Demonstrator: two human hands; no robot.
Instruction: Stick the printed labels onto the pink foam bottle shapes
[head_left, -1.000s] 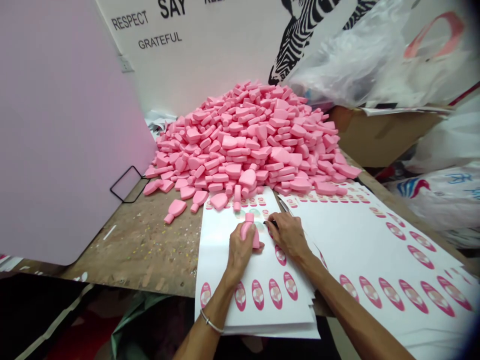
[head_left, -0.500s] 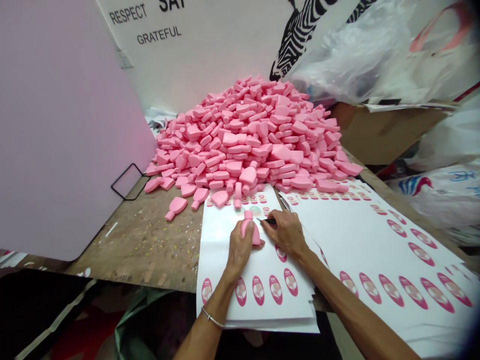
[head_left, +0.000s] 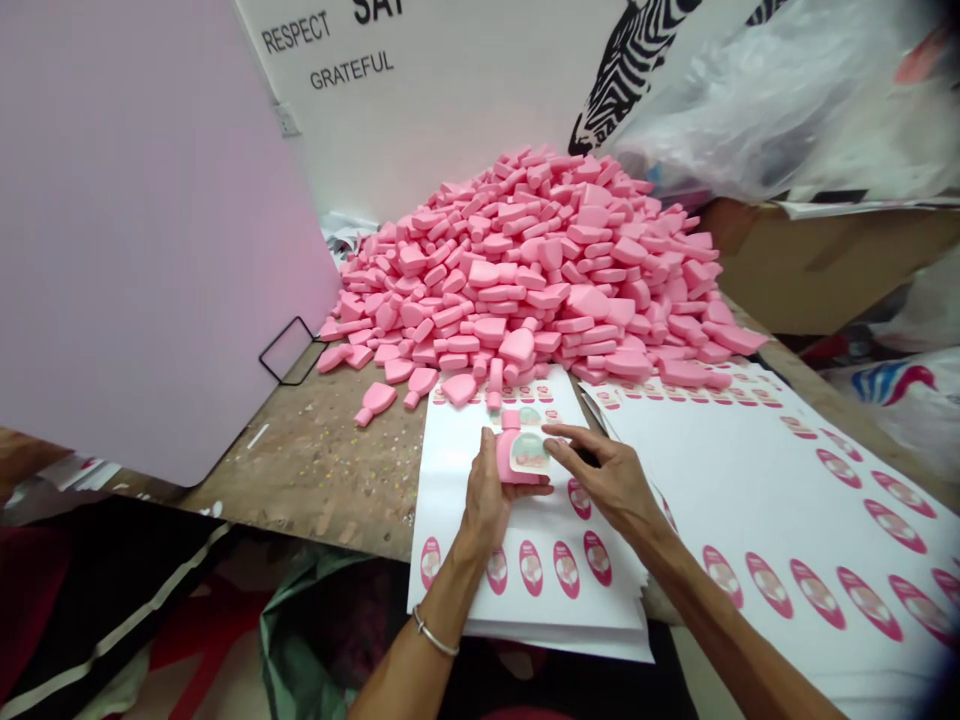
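Observation:
My left hand is closed round a pink bottle-shaped piece, its narrow neck pointing away from me, above a sheet of stickers. A pale sticker with a green top lies over the right part of the piece's face. At the sticker's right edge are the fingertips of my right hand, closed on it. Something dark, like a pen-shaped tool, is tucked in the same hand, mostly hidden by the fingers.
A tall heap of pink pieces stands behind the sheets on the wooden table. More sticker sheets lie at the right. A pink panel rises at the left; a cardboard box and plastic bags are back right.
A sticker now shows between my right fingertips and the pink piece. The dark tool, earlier pointing at the sheet, has drawn back into my right hand. The whole view has shifted slightly.

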